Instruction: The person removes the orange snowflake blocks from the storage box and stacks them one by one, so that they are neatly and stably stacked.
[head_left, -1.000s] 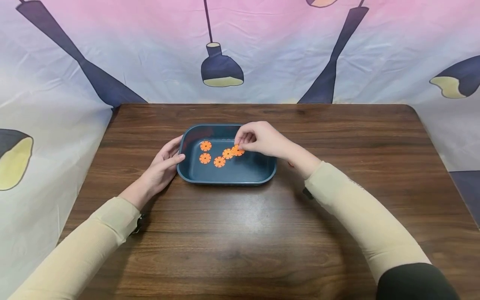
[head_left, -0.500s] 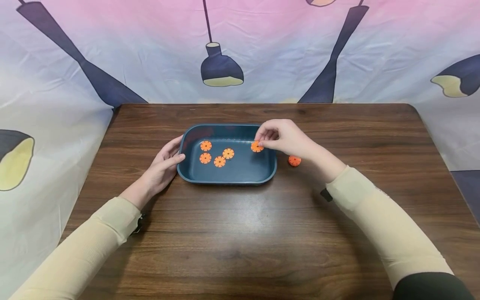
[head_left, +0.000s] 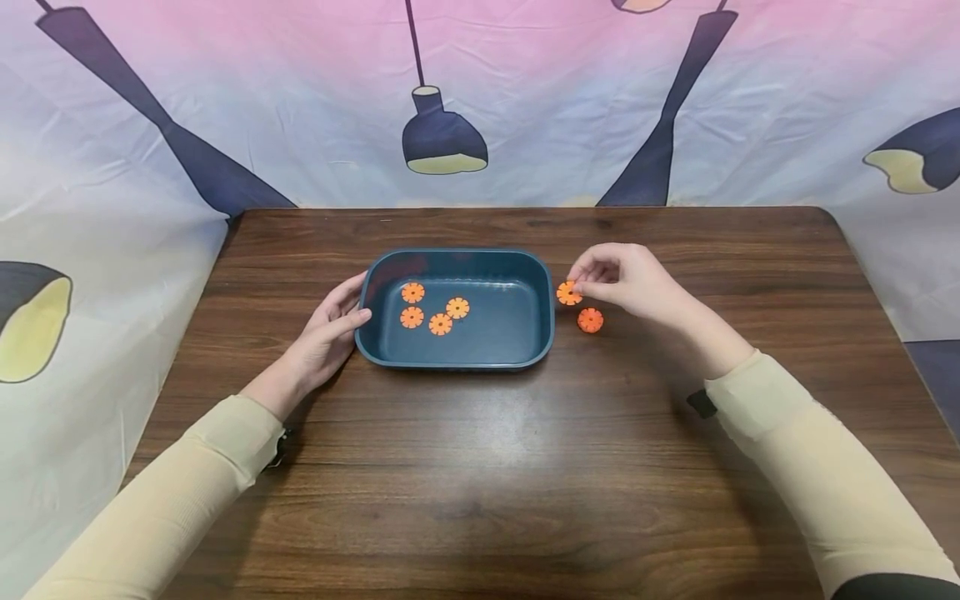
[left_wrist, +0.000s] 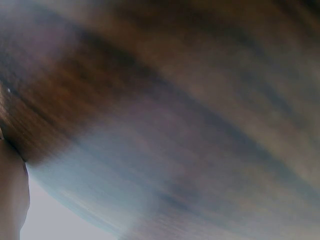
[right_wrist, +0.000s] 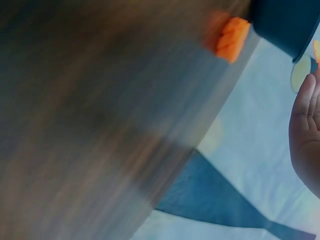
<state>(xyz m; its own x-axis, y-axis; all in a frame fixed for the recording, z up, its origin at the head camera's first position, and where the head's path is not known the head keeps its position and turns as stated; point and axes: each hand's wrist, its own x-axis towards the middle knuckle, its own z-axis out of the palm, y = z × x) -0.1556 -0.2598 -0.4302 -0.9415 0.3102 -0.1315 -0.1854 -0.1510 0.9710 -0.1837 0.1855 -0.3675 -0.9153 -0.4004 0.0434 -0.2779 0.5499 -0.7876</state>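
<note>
My left hand (head_left: 324, 337) grips the left side of a dark blue rectangular tray (head_left: 450, 365), its thumb on the rim and its fingers along the outer wall. Just past the tray's right wall, my right hand (head_left: 637, 282) pinches an orange notched disc (head_left: 567, 292) between thumb and fingertips. On the table below that disc lies a darker orange notched piece (head_left: 590, 320). In the right wrist view this orange piece (right_wrist: 233, 40) looks thick and ridged, like discs stacked together. Several loose orange discs (head_left: 440, 324) lie flat in the tray's left half.
All of this is on a dark wood-grain table (head_left: 480, 483). Behind it hangs a cloth (head_left: 540, 142) printed with lamps. The left wrist view shows mostly blurred tabletop (left_wrist: 165, 125).
My right hand has lifted the disc from the tray and carried it right, over the wall. The orange piece on the table is now uncovered. My left hand and the tray stay put.
</note>
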